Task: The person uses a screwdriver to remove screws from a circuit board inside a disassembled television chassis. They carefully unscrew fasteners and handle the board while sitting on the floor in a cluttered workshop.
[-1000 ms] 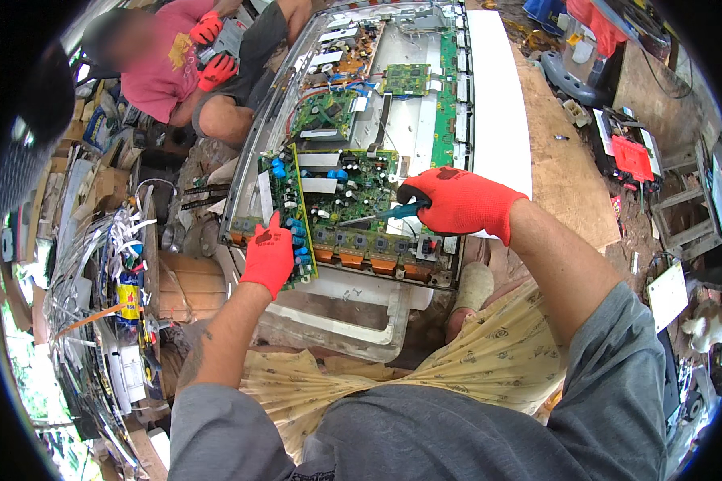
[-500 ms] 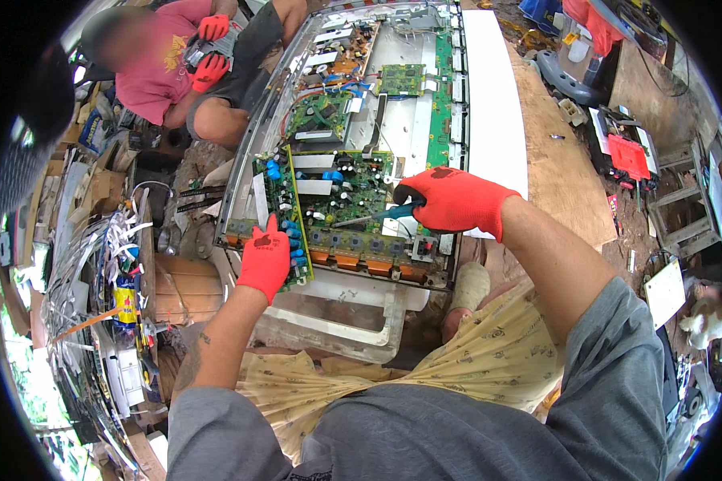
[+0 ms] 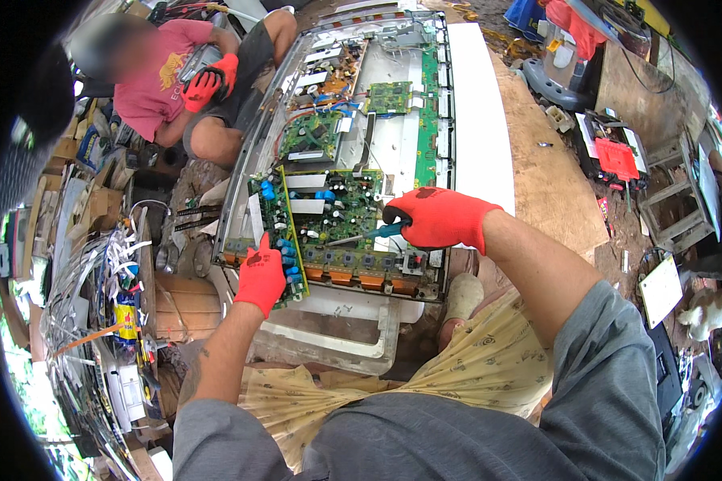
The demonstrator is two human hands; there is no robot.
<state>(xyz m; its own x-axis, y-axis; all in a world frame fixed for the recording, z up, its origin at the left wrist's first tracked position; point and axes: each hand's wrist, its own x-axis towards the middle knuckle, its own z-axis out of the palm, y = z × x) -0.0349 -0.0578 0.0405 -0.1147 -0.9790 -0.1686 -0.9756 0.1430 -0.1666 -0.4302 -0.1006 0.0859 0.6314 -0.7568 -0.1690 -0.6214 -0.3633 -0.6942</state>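
Well, circuit-laden panel (image 3: 395, 144) near plywood (image 3: 557, 196), scrap (image 3: 80, 321) around

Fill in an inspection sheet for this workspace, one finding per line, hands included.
Surface: panel lies with its circuit boards exposed; what bears it is mostly hidden.
Job's things: narrow board overhangs the panel's near edge; wide board lies beside it; screwdriver points across the wide board, tip contact unclear.
Clutter: heap of strips at left; white sheet and plywood right of the panel.
Hands: left hand holds the narrow board; right hand grips the screwdriver; both gloved in red.
Cables: dark ribbon cable and blue wires on the panel.
Surroundings: co-worker sits at upper left, holding a grey object.
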